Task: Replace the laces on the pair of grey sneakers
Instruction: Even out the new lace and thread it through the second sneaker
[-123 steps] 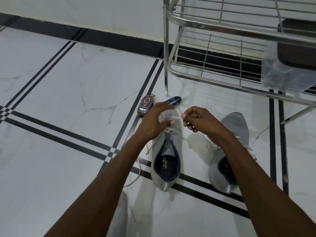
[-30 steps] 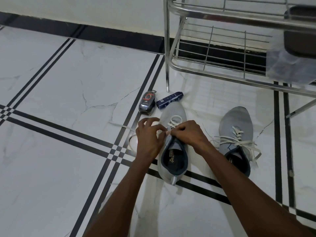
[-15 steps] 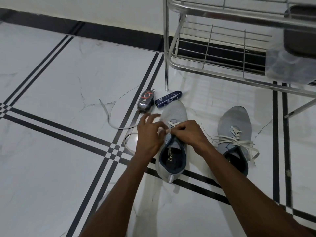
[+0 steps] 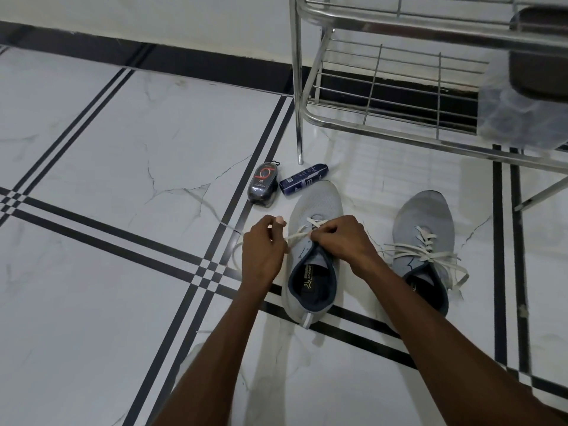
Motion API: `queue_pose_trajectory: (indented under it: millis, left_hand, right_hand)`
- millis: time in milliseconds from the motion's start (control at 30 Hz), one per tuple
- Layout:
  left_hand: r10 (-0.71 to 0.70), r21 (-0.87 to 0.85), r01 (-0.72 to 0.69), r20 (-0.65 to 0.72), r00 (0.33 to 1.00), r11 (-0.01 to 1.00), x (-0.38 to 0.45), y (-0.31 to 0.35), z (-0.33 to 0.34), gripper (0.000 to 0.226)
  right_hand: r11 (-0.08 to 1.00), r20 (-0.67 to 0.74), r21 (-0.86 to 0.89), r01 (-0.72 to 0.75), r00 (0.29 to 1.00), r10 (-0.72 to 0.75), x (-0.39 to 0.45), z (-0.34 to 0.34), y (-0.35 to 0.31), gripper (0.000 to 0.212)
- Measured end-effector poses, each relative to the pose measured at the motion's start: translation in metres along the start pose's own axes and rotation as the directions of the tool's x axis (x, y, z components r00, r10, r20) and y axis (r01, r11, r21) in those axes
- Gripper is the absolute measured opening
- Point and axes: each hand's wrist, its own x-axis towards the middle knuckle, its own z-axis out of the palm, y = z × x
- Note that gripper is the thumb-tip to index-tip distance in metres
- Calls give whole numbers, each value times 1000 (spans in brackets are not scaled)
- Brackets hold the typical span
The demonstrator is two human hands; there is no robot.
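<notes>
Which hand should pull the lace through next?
Probably the left hand: it already pinches the white lace beside the near sneaker, with open floor to its left. The right hand rests on the eyelets, steadying the sneaker.

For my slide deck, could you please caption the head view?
Both hands, left and right, thread a white lace through the left grey sneaker.

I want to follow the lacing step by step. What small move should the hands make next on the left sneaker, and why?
Probably the left hand should draw the white lace sideways until snug. It pinches the lace beside the left sneaker, the right hand grips at the eyelets, and slack lace trails on the floor.
</notes>
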Motion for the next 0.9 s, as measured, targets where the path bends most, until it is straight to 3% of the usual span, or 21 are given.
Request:
queue_pose_trajectory:
  millis: [167,467,567,667,767,833,900]
  left_hand:
    - [-93,314,2,274,957,949,1,-7,-15,37]
    - [-184,404,11,394,901,915,4,-10,-21,22]
    - [-170,371,8,405,898,929,5,-12,-33,41]
    - [-103,246,25,309,945,969,6,1,-46,52]
    - [-50,114,21,256,965,993,13,18,-60,49]
    - [-32,83,12,231,972,996,20,13,-71,52]
    - [-37,85,18,227,973,996,25,8,-85,57]
  right_hand:
    - [999,14,-34,-2,1000,3,1,1,-3,14]
    - [996,24,-87,-18,1000,20,6,-2,-4,18]
    - [989,58,-147,-30,998,39,8,-2,-7,15]
    - [965,-27,-228,133,989,-143,8,-4,-20,18]
    - [931,203,-112,347,925,-321,-3,1,-48,35]
    - [898,347,-129,421,867,-357,-11,14,-59,30]
    - [895,401,-144,421,852,-336,-10,23,-57,20]
